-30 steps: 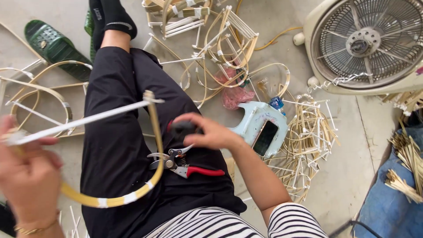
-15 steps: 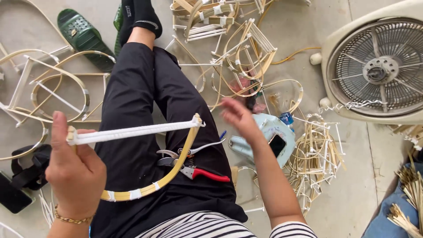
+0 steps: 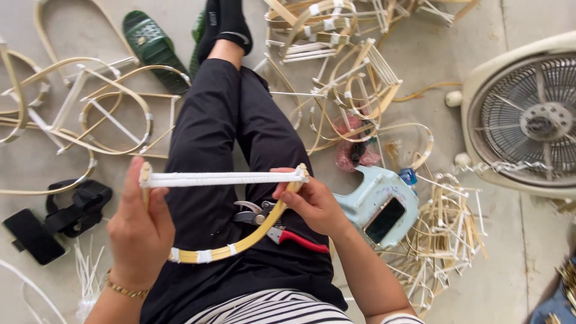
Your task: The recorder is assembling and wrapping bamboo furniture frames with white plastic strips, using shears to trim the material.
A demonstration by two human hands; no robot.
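1. The left hand (image 3: 141, 231) grips the left corner of a D-shaped cane frame (image 3: 225, 179), fingers curled round where the white-wrapped straight bar meets the bent strip.
2. The right hand (image 3: 312, 201) pinches the frame's right corner, thumb and fingers closed on the joint.
3. The frame is held over the lap, in the near middle of the scene.
4. Judging by its look, the straight bar is fully wrapped; the curved strip carries only a few white bands, so it seems partly bound.
5. Red-handled cutters (image 3: 273, 222) lie on the lap under the frame.
6. Similar frames (image 3: 336, 78) are piled on the floor far and left; a fan (image 3: 528, 120) stands at the right.
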